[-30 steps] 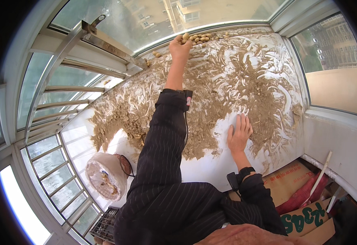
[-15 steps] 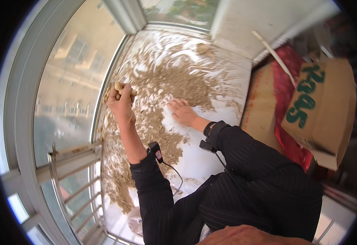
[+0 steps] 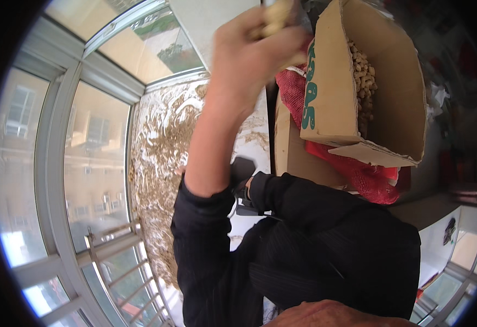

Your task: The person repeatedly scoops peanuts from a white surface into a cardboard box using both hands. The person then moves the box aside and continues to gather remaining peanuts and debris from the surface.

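Observation:
My left hand (image 3: 255,52) is raised at the top of the view, blurred by motion, with its fingers closed around unshelled peanuts (image 3: 276,15). It is just left of an open cardboard box (image 3: 394,117), above a red mesh bag (image 3: 291,90). More peanuts (image 3: 363,82) lie heaped along the inside of the box. My left forearm crosses in front of my right hand, so only the right sleeve (image 3: 287,196) and a bit of wrist show. Brown soil-like debris (image 3: 165,136) is smeared over the white surface beneath my arms.
Windows (image 3: 94,131) with pale frames run along the left side. A metal railing (image 3: 121,272) stands at the lower left. Beneath the open box are another cardboard box (image 3: 298,152) and more red mesh (image 3: 366,182). A pale wall (image 3: 192,24) rises at the back.
My left hand has swung from the window side over to the right, beside the box, still holding peanuts. The view has turned right, showing the box's inside. My right hand has become hidden.

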`<state>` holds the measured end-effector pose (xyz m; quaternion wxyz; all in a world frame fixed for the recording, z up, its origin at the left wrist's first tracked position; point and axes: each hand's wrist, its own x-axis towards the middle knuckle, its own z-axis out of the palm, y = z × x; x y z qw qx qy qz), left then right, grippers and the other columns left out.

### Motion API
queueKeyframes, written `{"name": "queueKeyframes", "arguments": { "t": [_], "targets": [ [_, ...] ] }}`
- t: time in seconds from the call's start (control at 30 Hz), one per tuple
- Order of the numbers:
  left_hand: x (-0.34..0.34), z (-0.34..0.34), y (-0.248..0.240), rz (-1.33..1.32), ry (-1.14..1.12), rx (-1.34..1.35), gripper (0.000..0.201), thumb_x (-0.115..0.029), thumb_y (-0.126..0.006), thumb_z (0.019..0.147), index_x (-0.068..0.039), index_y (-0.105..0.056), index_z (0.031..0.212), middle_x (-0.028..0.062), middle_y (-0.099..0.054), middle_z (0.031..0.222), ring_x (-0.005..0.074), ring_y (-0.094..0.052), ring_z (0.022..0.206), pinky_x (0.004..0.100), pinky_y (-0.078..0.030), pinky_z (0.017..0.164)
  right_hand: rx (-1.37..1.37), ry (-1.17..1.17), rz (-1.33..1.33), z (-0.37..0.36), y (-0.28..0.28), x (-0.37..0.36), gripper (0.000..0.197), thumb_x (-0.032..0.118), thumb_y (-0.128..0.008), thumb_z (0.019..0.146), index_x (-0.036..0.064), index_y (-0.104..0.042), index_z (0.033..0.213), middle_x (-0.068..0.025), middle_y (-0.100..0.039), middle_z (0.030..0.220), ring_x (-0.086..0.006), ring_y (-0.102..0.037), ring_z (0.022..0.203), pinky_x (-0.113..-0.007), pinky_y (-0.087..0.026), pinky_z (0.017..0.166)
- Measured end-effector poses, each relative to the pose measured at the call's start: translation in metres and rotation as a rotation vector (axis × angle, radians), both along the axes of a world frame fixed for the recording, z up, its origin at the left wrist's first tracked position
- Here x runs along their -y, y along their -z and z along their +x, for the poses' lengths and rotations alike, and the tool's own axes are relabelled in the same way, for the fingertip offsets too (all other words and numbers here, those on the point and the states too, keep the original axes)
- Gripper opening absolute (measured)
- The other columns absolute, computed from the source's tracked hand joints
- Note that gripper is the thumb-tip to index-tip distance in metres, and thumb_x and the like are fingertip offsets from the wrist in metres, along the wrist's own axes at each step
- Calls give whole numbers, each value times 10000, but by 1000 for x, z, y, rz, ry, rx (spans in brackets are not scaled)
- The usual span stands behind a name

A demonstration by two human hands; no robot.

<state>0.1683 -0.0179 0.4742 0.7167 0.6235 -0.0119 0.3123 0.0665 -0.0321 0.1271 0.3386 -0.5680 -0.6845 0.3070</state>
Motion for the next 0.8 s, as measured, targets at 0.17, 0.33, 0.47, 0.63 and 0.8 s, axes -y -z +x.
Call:
{"name": "queueKeyframes", "arguments": {
  "t": [0.17,0.33,0.47,0.63,0.8],
  "targets": [
    [59,138,-8,554,-54,-148,408,-319,-792,694,-65,-737,1008,106,-717,950,228,-690,864,340,-550,757,-28,84,222,28,-5,-14,572,82,-610,866,9,-440,1407,-220,-500,1392,-374,-470,1294,-432,-360,1088],
    [86,180,14,931,-356,-81,630,-532,-739,710,-88,-674,1152,205,-615,1186,369,-552,1172,451,-476,969,-99,122,227,17,-12,-21,595,54,-626,856,8,-432,1417,-228,-515,1388,-373,-487,1286,-408,-374,1081],
    [25,99,42,611,-683,474,521,-356,-764,681,-54,-666,1093,189,-646,1081,388,-582,1077,464,-483,928,-69,74,101,11,-7,-25,599,130,-545,904,-2,-361,1459,-282,-456,1417,-425,-430,1312,-432,-346,1100],
    [-94,-151,107,351,-1401,190,184,-103,-675,805,9,-676,952,168,-683,956,290,-666,910,377,-532,789,717,-280,64,8,38,-59,614,201,-568,914,21,-361,1464,-268,-442,1435,-422,-421,1322,-440,-345,1102],
    [-131,-363,200,100,-1907,-328,200,-112,-593,836,35,-696,924,178,-718,869,256,-696,833,364,-534,765,314,60,79,-25,104,-81,559,211,-578,922,6,-415,1417,-282,-455,1407,-427,-411,1327,-490,-336,1093]
  ]
}}
